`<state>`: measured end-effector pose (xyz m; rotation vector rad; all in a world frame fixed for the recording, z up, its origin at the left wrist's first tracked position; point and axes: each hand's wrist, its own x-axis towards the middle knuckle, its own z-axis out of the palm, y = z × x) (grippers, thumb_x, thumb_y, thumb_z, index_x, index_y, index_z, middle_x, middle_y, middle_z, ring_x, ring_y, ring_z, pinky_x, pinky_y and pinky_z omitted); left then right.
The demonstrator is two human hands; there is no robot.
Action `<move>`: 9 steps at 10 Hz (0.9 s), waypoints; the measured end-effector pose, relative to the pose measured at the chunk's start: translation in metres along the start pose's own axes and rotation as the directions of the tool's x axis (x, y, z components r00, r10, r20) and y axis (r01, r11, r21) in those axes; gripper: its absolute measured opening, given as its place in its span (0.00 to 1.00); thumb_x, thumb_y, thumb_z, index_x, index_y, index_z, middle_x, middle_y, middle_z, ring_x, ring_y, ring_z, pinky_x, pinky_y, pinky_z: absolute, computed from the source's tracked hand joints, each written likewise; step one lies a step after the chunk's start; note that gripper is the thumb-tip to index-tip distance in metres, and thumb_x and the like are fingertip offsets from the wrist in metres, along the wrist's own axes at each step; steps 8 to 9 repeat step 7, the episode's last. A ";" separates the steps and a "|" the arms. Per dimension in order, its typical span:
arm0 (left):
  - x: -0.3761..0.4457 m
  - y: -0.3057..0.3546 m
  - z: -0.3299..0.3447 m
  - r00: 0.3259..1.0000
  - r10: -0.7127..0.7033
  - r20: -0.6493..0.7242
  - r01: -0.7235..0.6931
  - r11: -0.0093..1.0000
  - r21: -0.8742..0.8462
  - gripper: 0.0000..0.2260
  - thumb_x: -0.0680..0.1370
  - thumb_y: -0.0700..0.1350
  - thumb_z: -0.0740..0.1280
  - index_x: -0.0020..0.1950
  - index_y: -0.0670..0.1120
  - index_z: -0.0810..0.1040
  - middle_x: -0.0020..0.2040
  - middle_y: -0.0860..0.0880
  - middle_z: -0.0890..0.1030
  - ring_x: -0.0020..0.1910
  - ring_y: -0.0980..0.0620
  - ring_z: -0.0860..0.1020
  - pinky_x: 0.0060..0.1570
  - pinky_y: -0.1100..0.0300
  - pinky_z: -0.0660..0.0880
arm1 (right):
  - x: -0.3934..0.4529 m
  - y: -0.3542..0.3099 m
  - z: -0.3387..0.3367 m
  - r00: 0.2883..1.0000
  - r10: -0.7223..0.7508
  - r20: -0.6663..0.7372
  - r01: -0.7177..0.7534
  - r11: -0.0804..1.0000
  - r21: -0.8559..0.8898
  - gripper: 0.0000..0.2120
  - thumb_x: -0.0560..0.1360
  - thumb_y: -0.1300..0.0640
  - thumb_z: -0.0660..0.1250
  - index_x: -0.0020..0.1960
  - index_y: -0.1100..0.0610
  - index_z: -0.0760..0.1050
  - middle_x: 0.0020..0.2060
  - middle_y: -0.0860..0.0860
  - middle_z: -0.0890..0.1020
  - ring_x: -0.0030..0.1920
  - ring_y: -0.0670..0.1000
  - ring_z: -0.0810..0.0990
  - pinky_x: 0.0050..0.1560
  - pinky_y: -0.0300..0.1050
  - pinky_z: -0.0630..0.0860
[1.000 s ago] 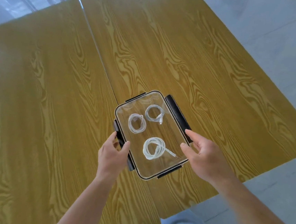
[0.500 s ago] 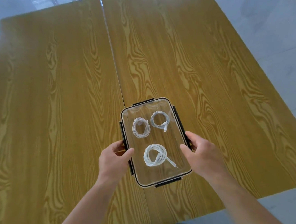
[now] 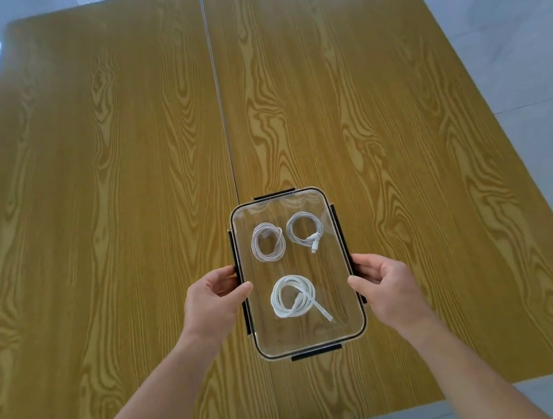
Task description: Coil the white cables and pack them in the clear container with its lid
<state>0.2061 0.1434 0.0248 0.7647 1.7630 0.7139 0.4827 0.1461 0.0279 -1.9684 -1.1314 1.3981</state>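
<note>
A clear rectangular container (image 3: 335, 282) with its lid on and black side clips rests on the wooden table. Three coiled white cables lie inside: one at the far left (image 3: 267, 243), one at the far right (image 3: 304, 233), and a larger one nearer me (image 3: 293, 297). My left hand (image 3: 214, 299) grips the container's left edge at the black clip, thumb on the lid. My right hand (image 3: 385, 289) grips the right edge, thumb on the lid and fingers curled around the right clip.
Two wood-grain tabletops (image 3: 102, 175) meet along a seam (image 3: 218, 95) that runs away from me, just left of the container. Grey tiled floor (image 3: 534, 75) shows to the right. The near table edge is right below the container.
The view has shifted so the container sits more upright in frame. My right hand has closed its fingers around the right clip, which now lies flat against the container. My left hand keeps its grip.
</note>
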 end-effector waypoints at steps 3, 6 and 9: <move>-0.003 0.001 0.000 1.000 -0.017 -0.009 0.017 1.000 0.002 0.14 0.72 0.41 0.77 0.52 0.57 0.80 0.43 0.57 0.87 0.45 0.59 0.85 0.52 0.58 0.79 | -0.004 0.004 0.009 0.998 -0.025 -0.062 0.021 0.998 -0.062 0.21 0.77 0.64 0.70 0.69 0.57 0.76 0.61 0.51 0.83 0.59 0.44 0.81 0.63 0.39 0.75; -0.013 0.012 -0.002 0.992 -0.121 0.042 0.125 0.983 -0.132 0.11 0.77 0.43 0.72 0.60 0.49 0.80 0.53 0.51 0.85 0.54 0.52 0.83 0.60 0.52 0.79 | -0.023 -0.007 0.034 0.983 -0.023 -0.180 -0.012 0.981 -0.191 0.24 0.80 0.51 0.64 0.75 0.52 0.68 0.70 0.49 0.76 0.53 0.47 0.82 0.48 0.33 0.70; -0.017 0.017 -0.018 0.970 -0.165 0.178 0.215 0.924 -0.316 0.09 0.79 0.45 0.70 0.59 0.46 0.80 0.50 0.48 0.87 0.54 0.52 0.84 0.58 0.55 0.79 | -0.032 -0.020 0.038 0.980 0.012 -0.200 -0.001 0.999 0.053 0.22 0.80 0.48 0.63 0.73 0.49 0.72 0.69 0.46 0.77 0.61 0.46 0.80 0.57 0.36 0.71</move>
